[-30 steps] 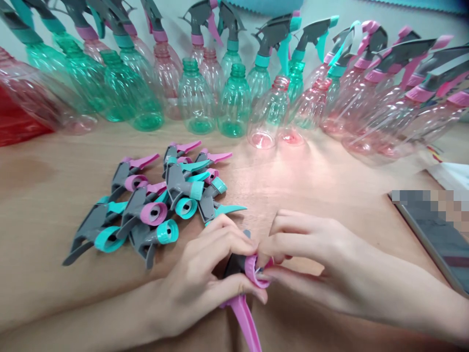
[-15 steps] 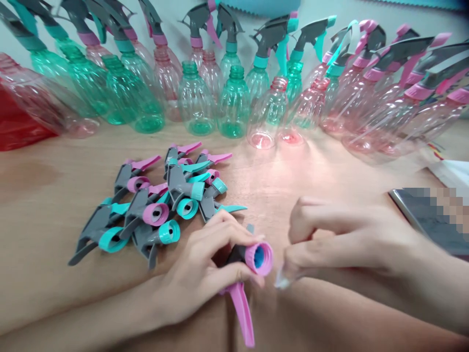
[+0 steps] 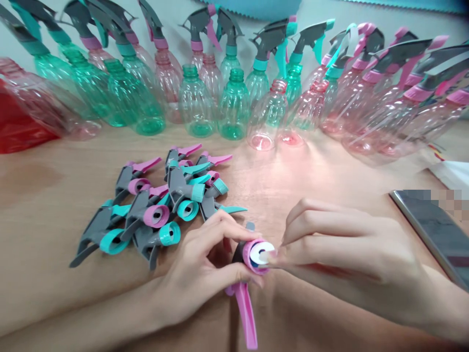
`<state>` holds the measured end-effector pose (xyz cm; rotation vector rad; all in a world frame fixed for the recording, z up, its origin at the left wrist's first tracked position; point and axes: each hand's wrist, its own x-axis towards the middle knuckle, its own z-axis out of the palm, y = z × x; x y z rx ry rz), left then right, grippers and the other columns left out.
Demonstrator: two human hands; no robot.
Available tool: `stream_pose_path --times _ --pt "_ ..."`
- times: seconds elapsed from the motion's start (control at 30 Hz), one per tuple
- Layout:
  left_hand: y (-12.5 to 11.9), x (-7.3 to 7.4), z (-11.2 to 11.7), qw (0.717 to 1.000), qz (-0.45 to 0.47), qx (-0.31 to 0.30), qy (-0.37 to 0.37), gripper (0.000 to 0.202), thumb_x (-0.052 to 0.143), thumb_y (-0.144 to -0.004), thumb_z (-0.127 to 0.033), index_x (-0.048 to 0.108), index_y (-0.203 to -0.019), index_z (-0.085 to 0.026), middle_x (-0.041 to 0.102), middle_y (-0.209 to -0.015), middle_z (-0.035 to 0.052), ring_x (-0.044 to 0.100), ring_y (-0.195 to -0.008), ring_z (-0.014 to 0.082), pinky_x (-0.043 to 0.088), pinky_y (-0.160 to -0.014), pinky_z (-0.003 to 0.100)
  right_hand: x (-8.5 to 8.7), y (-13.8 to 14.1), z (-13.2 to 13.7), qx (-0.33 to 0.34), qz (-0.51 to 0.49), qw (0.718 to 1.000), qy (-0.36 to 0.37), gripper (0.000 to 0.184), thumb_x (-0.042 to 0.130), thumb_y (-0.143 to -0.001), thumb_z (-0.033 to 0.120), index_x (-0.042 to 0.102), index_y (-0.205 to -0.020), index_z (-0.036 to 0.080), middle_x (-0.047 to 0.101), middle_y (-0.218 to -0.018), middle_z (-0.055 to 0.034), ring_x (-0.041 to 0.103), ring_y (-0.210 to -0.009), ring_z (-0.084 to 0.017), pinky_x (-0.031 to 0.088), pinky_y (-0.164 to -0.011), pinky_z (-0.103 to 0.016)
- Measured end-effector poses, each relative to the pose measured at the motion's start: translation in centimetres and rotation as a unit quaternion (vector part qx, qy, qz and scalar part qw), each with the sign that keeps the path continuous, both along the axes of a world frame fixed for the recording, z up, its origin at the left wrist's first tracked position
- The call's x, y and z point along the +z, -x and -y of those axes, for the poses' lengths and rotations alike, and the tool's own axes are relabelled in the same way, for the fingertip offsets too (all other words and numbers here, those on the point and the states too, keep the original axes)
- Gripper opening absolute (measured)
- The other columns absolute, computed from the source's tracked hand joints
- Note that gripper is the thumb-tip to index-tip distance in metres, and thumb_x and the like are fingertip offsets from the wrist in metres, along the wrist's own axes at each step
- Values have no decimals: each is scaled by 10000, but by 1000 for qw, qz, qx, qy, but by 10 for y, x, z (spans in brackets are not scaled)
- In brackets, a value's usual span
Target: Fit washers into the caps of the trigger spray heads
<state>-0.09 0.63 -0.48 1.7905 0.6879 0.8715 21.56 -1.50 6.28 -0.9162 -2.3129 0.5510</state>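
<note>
My left hand (image 3: 210,261) is closed around a grey trigger spray head with a pink lever (image 3: 246,315), its pink collar (image 3: 249,266) facing right. At the collar's mouth sits a white ring-shaped washer (image 3: 257,253) with a dark hole in its middle. My right hand (image 3: 337,247) pinches the washer at its right side, thumb and finger against it. The washer lies partly within the collar and looks slightly tilted. Left of my left hand lies a pile of loose grey spray heads (image 3: 142,210) with pink or turquoise collars and levers.
A row of clear green bottles (image 3: 234,110) and pink bottles (image 3: 269,115) stands along the back, several topped with spray heads. A phone (image 3: 425,227) lies at the right. A red bag (image 3: 24,124) is at the far left. The wooden table (image 3: 311,176) lies underneath.
My right hand has moved left and brought the white washer to the pink collar's mouth, covering much of the blue inside. My left hand keeps its hold on the spray head.
</note>
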Motion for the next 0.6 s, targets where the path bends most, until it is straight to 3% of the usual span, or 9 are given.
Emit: stream_pose_path --times 0.23,0.43,0.6 --pt "-1 3 -2 1000 -16 3 -16 271 745 -769 -265 645 -1016 -222 587 -839 21 559 -738 150 483 -635 279 6 -6 1 47 5 986 157 211 554 -909 213 680 -1064 282 704 -942 21 641 -836 -95 510 -715 -200" --pt "0 4 -1 999 -25 12 -41 276 748 -766 -228 638 -1019 -227 597 -842 21 552 -753 157 487 -643 287 4 -11 0 -17 78 994 68 156 557 -904 215 683 -984 258 691 -843 38 623 -750 -91 466 -628 -207" --pt "-1 6 -2 996 -30 10 -79 280 734 -777 -195 631 -1036 -231 617 -819 10 547 -798 169 486 -662 290 -6 -8 2 -13 114 989 89 141 546 -895 192 683 -916 216 691 -813 -12 632 -720 -131 460 -620 -242"
